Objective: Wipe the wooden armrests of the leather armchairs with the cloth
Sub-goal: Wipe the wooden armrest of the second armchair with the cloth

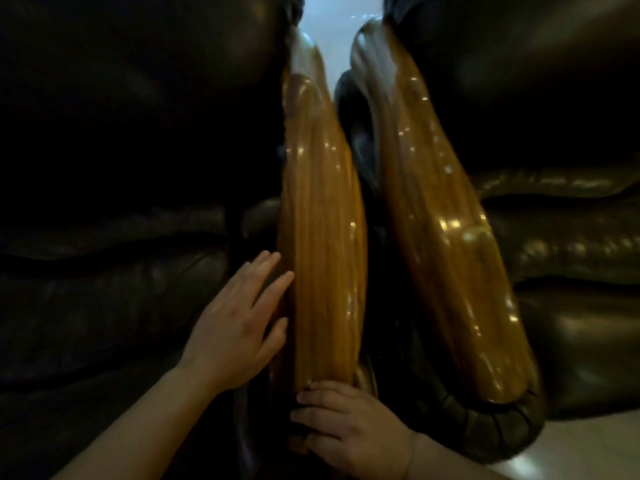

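Two dark leather armchairs stand side by side, each with a glossy wooden armrest. The left armrest (322, 237) runs up the middle of the view and the right armrest (446, 244) lies beside it. My left hand (239, 327) is flat, fingers spread, against the left flank of the left armrest. My right hand (349, 431) curls over the near front end of that same armrest. A small pale edge of cloth (364, 380) shows just past its knuckles; the rest of the cloth is hidden under the hand.
The left chair's leather seat (114, 271) fills the left side, and the right chair's cushions (568, 258) fill the right. A narrow dark gap separates the two armrests. Pale floor (588, 441) shows at bottom right and at top centre.
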